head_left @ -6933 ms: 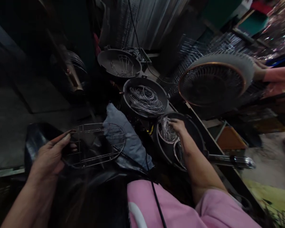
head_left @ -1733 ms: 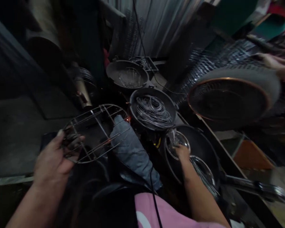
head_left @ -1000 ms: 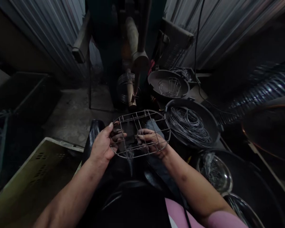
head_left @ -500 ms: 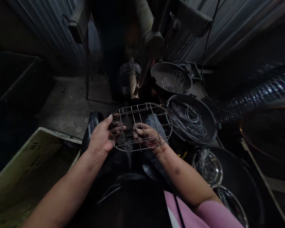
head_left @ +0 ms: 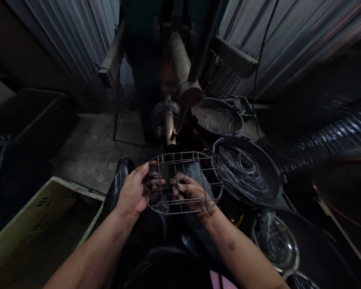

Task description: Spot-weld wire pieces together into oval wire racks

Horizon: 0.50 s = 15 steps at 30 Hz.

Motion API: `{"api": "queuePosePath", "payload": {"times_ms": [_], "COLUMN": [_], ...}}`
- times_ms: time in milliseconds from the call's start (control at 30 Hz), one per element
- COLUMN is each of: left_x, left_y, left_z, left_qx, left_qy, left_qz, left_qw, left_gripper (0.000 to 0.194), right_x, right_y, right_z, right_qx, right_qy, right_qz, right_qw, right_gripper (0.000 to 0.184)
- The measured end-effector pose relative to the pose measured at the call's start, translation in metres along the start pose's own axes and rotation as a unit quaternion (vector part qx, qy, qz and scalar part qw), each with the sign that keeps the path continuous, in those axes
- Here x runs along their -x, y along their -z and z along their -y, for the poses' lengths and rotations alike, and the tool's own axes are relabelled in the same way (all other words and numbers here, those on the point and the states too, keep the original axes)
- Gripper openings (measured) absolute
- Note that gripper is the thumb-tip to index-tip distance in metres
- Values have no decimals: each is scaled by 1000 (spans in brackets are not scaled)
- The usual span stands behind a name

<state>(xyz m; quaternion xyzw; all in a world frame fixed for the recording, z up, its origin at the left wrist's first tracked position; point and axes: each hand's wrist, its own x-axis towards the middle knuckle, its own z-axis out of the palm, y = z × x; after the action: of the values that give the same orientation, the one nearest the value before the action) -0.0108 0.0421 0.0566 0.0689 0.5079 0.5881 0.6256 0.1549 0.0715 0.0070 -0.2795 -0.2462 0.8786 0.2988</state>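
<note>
An oval wire basket point(head_left: 183, 168) with crossed bars is held up over my lap. My left hand point(head_left: 136, 188) grips its left end, the thumb on the rim and the fingers reaching behind the wires. Seen through the grid, my right hand point(head_left: 187, 192) has its fingers curled and pinched together on the far side of the wires. Whatever is between those fingertips, if anything, cannot be made out. Just beyond the basket, a brass-coloured rod point(head_left: 170, 127) and a copper-coloured tip point(head_left: 174, 134) of a machine come close together.
A coil of wire point(head_left: 165, 110) hangs around the rod. To the right stand a dark pan with wire loops point(head_left: 243, 174), another with a small wire basket point(head_left: 219, 121), and a shiny metal bowl point(head_left: 284, 241). A yellow crate point(head_left: 52, 192) is at the left.
The view has tilted up, so the machine and pans appear lower. Both hands keep their places on and behind the wire basket, with little change of grip.
</note>
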Motion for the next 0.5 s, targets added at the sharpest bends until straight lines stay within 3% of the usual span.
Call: {"api": "queuePosePath", "payload": {"times_ms": [500], "left_x": [-18], "left_y": [-16], "left_z": [-18], "left_qx": [-8], "left_qy": [-5], "left_qz": [17], "left_qw": [1000], "left_gripper": [29], "right_x": [-17], "right_y": [-4], "right_z": [21], "right_qx": [11], "right_qy": [22], "right_qz": [-6], "right_qw": [1000], "right_gripper": [21]}}
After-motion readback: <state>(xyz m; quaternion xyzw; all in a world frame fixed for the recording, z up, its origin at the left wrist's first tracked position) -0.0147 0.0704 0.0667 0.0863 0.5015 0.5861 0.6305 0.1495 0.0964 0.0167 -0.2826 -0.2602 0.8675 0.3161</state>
